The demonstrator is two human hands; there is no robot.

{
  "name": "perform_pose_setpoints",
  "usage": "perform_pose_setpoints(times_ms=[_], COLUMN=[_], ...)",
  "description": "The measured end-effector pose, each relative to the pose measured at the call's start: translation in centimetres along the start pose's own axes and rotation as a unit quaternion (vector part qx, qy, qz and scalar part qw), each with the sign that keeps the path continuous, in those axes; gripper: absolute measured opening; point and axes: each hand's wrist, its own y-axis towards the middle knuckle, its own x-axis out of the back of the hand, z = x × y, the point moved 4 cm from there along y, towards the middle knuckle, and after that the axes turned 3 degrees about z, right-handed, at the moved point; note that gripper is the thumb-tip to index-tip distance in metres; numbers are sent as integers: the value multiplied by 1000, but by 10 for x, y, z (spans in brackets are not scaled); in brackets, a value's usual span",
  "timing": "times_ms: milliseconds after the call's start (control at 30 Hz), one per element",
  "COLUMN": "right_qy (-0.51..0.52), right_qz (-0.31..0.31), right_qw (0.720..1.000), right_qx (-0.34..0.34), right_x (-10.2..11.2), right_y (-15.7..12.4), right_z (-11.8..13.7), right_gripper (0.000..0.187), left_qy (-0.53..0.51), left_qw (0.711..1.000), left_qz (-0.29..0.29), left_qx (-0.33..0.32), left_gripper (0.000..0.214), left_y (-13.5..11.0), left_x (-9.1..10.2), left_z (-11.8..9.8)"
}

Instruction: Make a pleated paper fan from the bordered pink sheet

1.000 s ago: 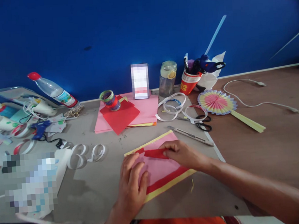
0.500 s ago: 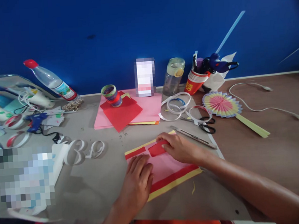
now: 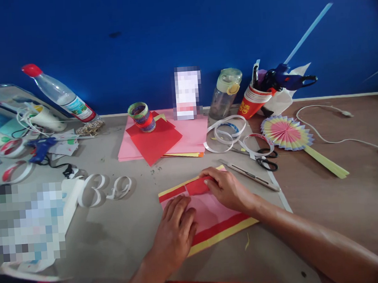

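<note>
A layered sheet of pink paper (image 3: 210, 213) on red and yellow paper lies in front of me on the grey board (image 3: 124, 232). My left hand (image 3: 174, 233) rests flat on its left part, fingers spread. My right hand (image 3: 226, 188) presses on the far edge, fingertips on a folded red strip (image 3: 197, 186). Neither hand lifts anything.
A stack of pink and red paper (image 3: 163, 139) with tape rolls (image 3: 141, 116) lies behind. Scissors (image 3: 264, 160), a craft knife (image 3: 249, 175), paper rings (image 3: 223, 132), a paper fan (image 3: 287, 132), a cup of tools (image 3: 254, 100), bottles (image 3: 61, 98) and a glue gun (image 3: 40, 147) surround the work.
My right hand has slid along the far edge, folding the red strip over there. My left hand stayed pressing on the pink paper. The view shifted slightly.
</note>
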Motion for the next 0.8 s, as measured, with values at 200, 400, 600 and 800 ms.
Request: perform_pose_setpoints(times_ms=[200, 400, 600, 800], right_qy=[-22, -27, 16, 14], right_qz=[10, 13, 24, 20], right_qw=[1000, 999, 999, 999], right_qx=[-5, -18, -34, -41], right_x=[-2, -3, 3, 1], right_y=[2, 3, 5, 5], right_z=[-2, -3, -1, -2], right_gripper=[23, 24, 21, 21], left_qy=[3, 5, 2, 7], left_qw=[1000, 1000, 1000, 1000], left_qz=[10, 14, 20, 12], left_qx=[14, 20, 23, 23], left_gripper=[21, 22, 22, 22], left_y=[-1, 1, -1, -1], left_x=[-2, 0, 0, -1], left_z=[0, 0, 0, 1])
